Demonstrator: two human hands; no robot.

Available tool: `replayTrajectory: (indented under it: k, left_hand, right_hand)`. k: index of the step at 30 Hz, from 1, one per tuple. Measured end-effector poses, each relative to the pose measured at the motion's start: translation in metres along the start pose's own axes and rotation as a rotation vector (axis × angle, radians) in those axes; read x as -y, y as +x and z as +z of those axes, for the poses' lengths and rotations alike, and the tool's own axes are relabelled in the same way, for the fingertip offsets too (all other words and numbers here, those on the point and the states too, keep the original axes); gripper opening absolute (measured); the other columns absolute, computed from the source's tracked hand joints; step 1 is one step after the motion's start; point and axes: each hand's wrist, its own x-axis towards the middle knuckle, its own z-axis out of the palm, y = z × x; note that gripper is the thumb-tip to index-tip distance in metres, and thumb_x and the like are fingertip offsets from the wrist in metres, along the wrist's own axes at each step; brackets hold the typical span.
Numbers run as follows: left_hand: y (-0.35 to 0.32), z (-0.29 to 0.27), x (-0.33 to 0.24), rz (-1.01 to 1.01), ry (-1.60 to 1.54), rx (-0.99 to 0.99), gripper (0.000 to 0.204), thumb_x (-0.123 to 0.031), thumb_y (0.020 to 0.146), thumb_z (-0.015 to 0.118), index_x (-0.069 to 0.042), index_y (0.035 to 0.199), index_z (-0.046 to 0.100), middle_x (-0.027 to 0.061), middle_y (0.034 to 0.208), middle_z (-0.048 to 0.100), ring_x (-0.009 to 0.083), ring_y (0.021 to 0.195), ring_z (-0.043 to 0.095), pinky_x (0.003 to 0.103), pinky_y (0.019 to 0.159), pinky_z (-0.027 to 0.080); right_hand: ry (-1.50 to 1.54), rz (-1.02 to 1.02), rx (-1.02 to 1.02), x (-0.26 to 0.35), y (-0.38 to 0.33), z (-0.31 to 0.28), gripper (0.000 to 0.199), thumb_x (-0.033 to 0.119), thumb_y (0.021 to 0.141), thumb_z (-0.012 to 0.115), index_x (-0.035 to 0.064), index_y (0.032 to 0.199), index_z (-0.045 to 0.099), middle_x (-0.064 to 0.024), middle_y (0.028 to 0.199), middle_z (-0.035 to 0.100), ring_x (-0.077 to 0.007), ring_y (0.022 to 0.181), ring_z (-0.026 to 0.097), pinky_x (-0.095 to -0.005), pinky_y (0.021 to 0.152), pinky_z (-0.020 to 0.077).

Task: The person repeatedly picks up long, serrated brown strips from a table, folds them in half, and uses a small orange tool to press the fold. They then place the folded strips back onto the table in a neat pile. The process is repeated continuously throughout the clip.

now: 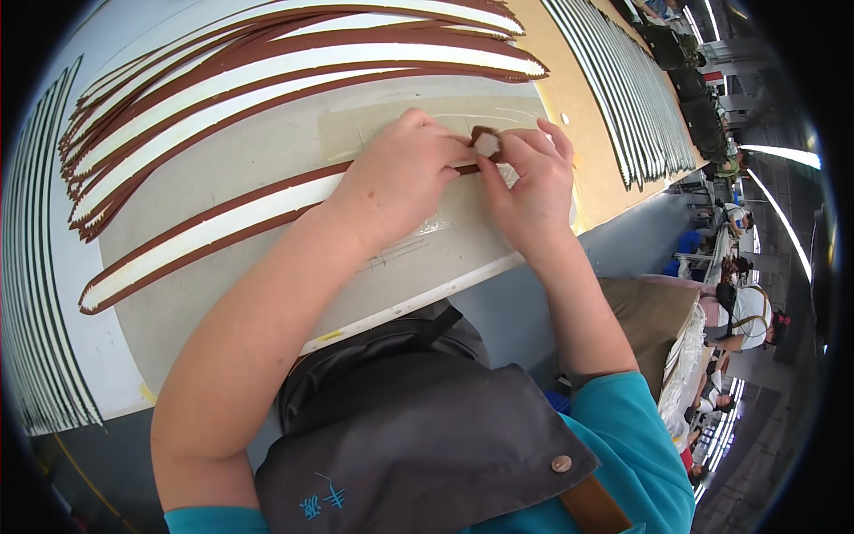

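Nearest, dark apron [418, 427]. Beyond, on the surface [205, 294], left hand [400, 178] and right hand [529, 182], fingers pinching the brown-edged strip [205, 236] end. Farther beyond the strip: stacked brown strips [294, 62], dark thin strips [623, 89].

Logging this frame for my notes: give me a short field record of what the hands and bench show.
left hand: pressing down on a brown-edged white strip
right hand: fingers pinching the strip's folded end
work surface: pale mat on a bench
stack behind: more brown-edged strips, fanned
side stacks: dark-edged strips at right
background: other people at benches
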Motion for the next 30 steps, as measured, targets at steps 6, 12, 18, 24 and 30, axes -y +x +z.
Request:
replayTrajectory:
  k: [6, 12, 18, 24, 30]
  left_hand:
    - [0.007, -0.024, -0.019, -0.404, -0.519, -0.008, 0.04, -0.002, 0.088, 0.079, -0.004, 0.126, 0.067, 0.01, 0.119, 0.073, 0.0208, 0.11, 0.068, 0.038, 0.097, 0.057]
    - [0.007, -0.024, -0.002, -0.352, -0.441, 0.071, 0.03, 0.009, 0.083, 0.071, -0.002, 0.111, 0.075, 0.0073, 0.114, 0.077, 0.0187, 0.113, 0.069, 0.034, 0.097, 0.057]
    - [0.005, -0.017, -0.002, -0.183, -0.182, 0.027, 0.036, 0.015, 0.076, 0.066, -0.004, 0.105, 0.078, 0.0083, 0.118, 0.079, 0.024, 0.112, 0.069, 0.035, 0.097, 0.057]
    - [0.006, -0.016, -0.002, -0.197, -0.224, -0.043, 0.029, 0.011, 0.077, 0.067, -0.004, 0.099, 0.077, 0.0064, 0.111, 0.08, 0.0273, 0.108, 0.069, 0.037, 0.095, 0.058]
    - [0.01, -0.021, -0.01, -0.246, -0.175, 0.038, 0.032, 0.017, 0.077, 0.068, -0.002, 0.101, 0.076, 0.0079, 0.118, 0.079, 0.0242, 0.115, 0.069, 0.036, 0.101, 0.055]
  right_hand:
    - [-0.135, -0.146, 0.114, 0.006, 0.011, -0.006, 0.011, 0.002, 0.074, 0.076, 0.0077, 0.084, 0.077, -0.005, 0.076, 0.073, -0.0204, 0.086, 0.072, -0.0498, 0.112, 0.0467]
    - [-0.208, -0.262, 0.195, 0.005, 0.015, -0.008, 0.016, 0.01, 0.08, 0.076, 0.0062, 0.095, 0.08, -0.0047, 0.084, 0.076, -0.0189, 0.095, 0.072, -0.0489, 0.115, 0.0446]
    - [0.004, -0.051, 0.179, 0.002, -0.032, -0.012, 0.042, 0.022, 0.088, 0.081, 0.0075, 0.127, 0.077, -0.0155, 0.136, 0.07, -0.0301, 0.134, 0.059, -0.0503, 0.115, 0.0403]
    - [0.266, 0.013, 0.203, -0.013, -0.03, -0.014, 0.054, 0.024, 0.085, 0.087, 0.0108, 0.135, 0.073, -0.0124, 0.152, 0.061, -0.0388, 0.146, 0.049, -0.0541, 0.117, 0.0374]
    - [0.304, -0.048, 0.3, -0.032, -0.027, -0.013, 0.069, 0.025, 0.083, 0.087, 0.0108, 0.147, 0.066, -0.0081, 0.156, 0.06, -0.0363, 0.151, 0.045, -0.0547, 0.121, 0.0316]
